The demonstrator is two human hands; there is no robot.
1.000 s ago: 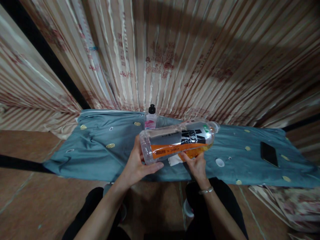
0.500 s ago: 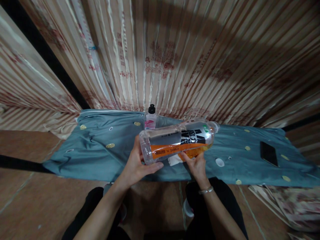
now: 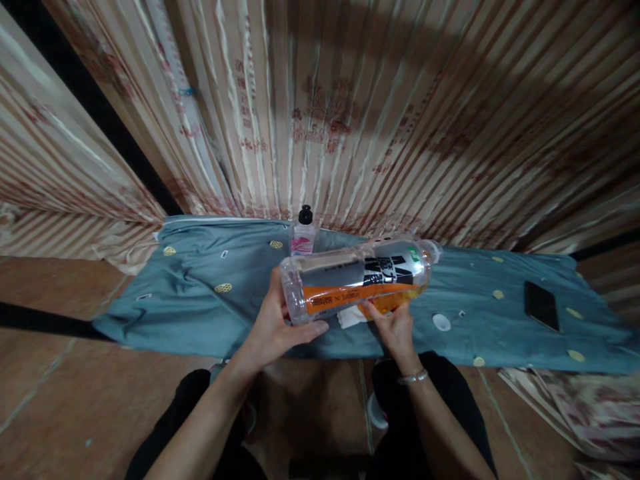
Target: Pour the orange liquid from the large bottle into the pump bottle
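A large clear plastic bottle (image 3: 340,277) with a silver, orange and black label is held on its side above the cloth, its neck to the right. My left hand (image 3: 280,327) grips its base, thumb along the near side. Closer to the neck, my right hand (image 3: 397,333) closes on the bottle's lower near side, its fingertips partly hidden. Amber colour shows through beside that hand. A white piece, like tissue or cloth (image 3: 351,317), sticks out by my right thumb; whether I hold it is unclear. Behind the bottle stands a small clear bottle with a black cap (image 3: 305,233).
A blue-green patterned cloth (image 3: 195,320) covers the low surface before me. A black phone (image 3: 541,305) lies on its right part. Striped curtains (image 3: 320,120) hang right behind it, with dark poles (image 3: 95,100) at the sides. My knees are under its near edge.
The view has shifted slightly. Both hands keep the same hold on the bottle, which shows almost no movement.
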